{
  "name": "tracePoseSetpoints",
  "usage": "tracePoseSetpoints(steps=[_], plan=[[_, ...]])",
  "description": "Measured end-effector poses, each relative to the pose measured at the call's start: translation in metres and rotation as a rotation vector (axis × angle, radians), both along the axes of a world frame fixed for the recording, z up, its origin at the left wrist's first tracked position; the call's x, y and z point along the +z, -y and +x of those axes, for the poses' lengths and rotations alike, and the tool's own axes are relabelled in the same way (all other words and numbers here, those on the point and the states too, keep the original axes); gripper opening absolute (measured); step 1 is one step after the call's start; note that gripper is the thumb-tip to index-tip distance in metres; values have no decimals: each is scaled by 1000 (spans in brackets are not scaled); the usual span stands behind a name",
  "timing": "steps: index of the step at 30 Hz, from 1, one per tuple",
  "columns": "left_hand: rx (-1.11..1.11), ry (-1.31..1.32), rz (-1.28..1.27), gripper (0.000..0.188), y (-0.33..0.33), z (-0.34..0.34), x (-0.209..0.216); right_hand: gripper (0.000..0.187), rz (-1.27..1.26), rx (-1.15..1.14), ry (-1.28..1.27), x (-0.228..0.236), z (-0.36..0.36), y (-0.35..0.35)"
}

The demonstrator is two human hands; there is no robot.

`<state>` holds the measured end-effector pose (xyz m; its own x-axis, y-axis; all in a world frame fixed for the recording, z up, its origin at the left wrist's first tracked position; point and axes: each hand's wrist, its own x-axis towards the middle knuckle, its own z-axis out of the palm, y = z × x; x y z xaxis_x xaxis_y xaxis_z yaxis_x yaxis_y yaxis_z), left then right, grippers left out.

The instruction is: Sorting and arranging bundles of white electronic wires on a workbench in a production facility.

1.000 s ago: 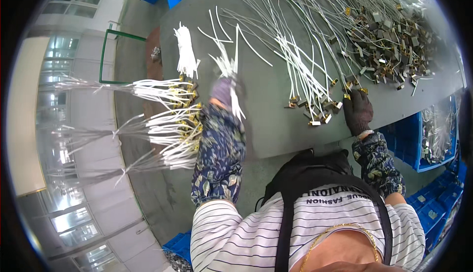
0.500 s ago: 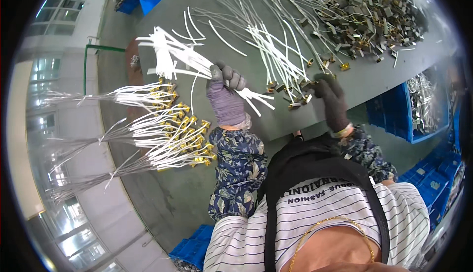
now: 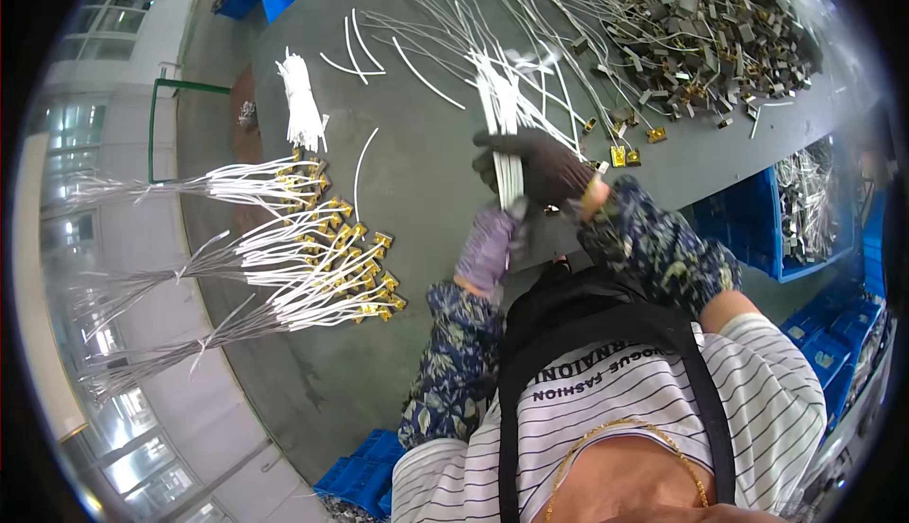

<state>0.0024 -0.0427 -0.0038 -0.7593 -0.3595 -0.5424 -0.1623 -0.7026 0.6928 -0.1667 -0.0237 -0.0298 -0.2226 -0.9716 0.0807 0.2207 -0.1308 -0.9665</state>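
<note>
My right hand [image 3: 544, 165], in a dark grey glove, is wrapped round an upright bundle of thin white tubes [image 3: 499, 97] over the grey table. Just below it, my left hand [image 3: 490, 244], in a purple-grey glove, closes on the lower end of this bundle; its fingers are partly blurred. Thin grey wires [image 3: 436, 26] run from behind the bundle toward the far side. Brass-coloured connectors [image 3: 620, 156] lie just right of my right hand. A separate stack of white tubes [image 3: 301, 102] lies on the table to the left.
Tied wire bundles with white sleeves [image 3: 275, 248] and brass-coloured ends lie at the left. Several loose white tubes [image 3: 426, 73] lie mid-table. A large heap of metal connectors [image 3: 701, 50] covers the far right. Blue bins [image 3: 781, 211] stand beyond the table's right edge.
My left hand has moved right and nearer to me, away from the stack of tubes at left. My right hand has moved left and closed round the white tubes.
</note>
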Motion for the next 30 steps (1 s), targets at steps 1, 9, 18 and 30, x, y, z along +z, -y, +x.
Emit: tracePoseSetpoints(steps=[1, 9, 18, 30], plan=[[-1, -72, 29, 24, -11, 21, -25, 31, 189, 57, 398, 5, -3, 15], [554, 237, -121, 27, -57, 120, -66, 17, -20, -37, -313, 2, -20, 125], [679, 410, -336, 38, 21, -17, -23, 19, 265, -138, -190, 17, -51, -54], [525, 213, -617, 33, 33, -30, -37, 32, 839, -849, -814, -54, -116, -144]])
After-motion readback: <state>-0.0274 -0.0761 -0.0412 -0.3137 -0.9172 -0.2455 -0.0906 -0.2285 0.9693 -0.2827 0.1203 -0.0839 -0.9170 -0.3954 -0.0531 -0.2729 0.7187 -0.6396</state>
